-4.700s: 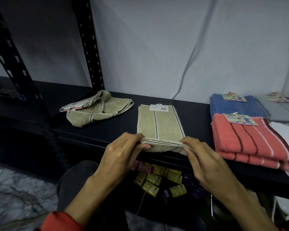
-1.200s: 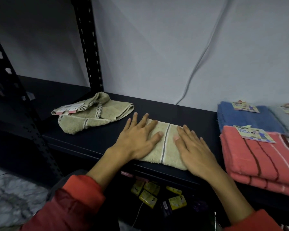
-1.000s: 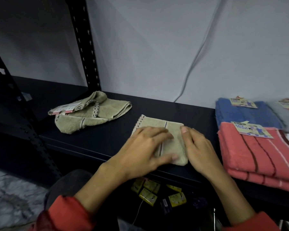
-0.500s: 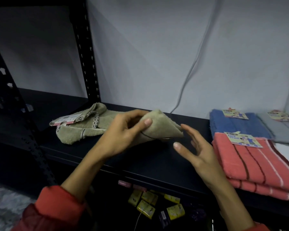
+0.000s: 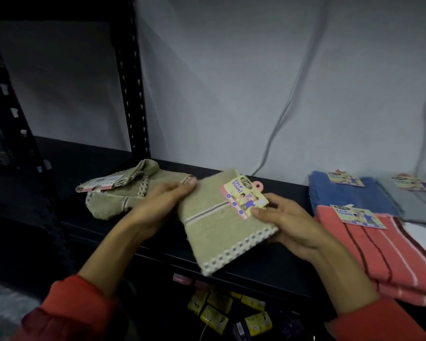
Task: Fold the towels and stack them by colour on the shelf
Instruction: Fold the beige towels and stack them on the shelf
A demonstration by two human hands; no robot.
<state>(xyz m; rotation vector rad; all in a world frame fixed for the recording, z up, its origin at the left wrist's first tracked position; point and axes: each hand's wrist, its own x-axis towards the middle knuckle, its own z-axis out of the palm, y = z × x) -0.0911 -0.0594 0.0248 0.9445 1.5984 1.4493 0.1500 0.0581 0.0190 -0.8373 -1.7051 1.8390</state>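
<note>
A folded beige towel (image 5: 217,227) with a grey stripe, a checked edge and a "Face Towel" card label (image 5: 245,196) is held tilted just above the black shelf (image 5: 268,274). My left hand (image 5: 162,205) grips its far left edge. My right hand (image 5: 288,222) holds its right side, thumb on the label. A second beige towel (image 5: 118,195) lies loosely bunched on the shelf to the left. On the right lie folded stacks: a coral striped towel (image 5: 389,254), a blue towel (image 5: 347,193) and a grey towel (image 5: 418,200).
A black slotted upright (image 5: 133,94) stands behind the bunched towel, and a grey cable (image 5: 288,107) runs down the white wall. A white towel (image 5: 423,232) peeks out at the far right. Small yellow packets (image 5: 221,313) lie on the level below the shelf.
The folded beige towel, pressed flat by both hands a second ago, was lifted by my left hand and turned over; its label now faces up and my right hand has taken hold too.
</note>
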